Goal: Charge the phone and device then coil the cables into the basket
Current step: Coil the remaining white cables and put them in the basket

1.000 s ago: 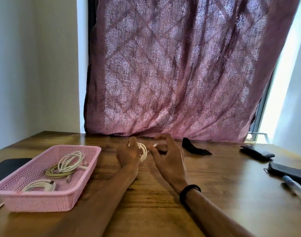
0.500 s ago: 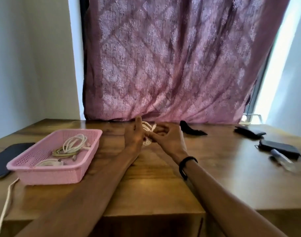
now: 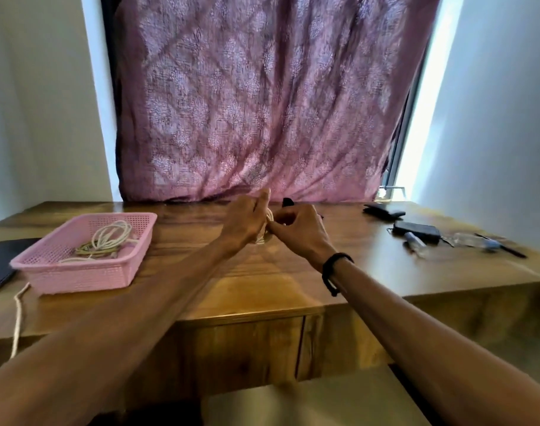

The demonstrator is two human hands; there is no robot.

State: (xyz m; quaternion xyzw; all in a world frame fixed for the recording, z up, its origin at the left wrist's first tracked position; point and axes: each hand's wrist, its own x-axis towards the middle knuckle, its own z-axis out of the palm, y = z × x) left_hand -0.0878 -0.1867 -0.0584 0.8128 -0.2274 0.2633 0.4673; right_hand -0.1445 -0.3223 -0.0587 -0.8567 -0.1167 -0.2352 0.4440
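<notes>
A single head-worn camera looks forward and slightly down along both outstretched forearms, across a wooden table (image 3: pixel 201 290) toward a pink curtain (image 3: pixel 262 103) hanging at its far edge. The wide lens takes in the table from a pink basket (image 3: pixel 78 272) at the left to dark items at the right, with white walls bending outward at both sides, and the table's front edge and face fill the lower part of the view. The hands sit mid-frame at arm's length, and with only one view nothing is shared between cameras.

A home room — wooden desk (image 3: pixel 201 229), patterned pink curtain (image 3: pixel 262 103).
</notes>
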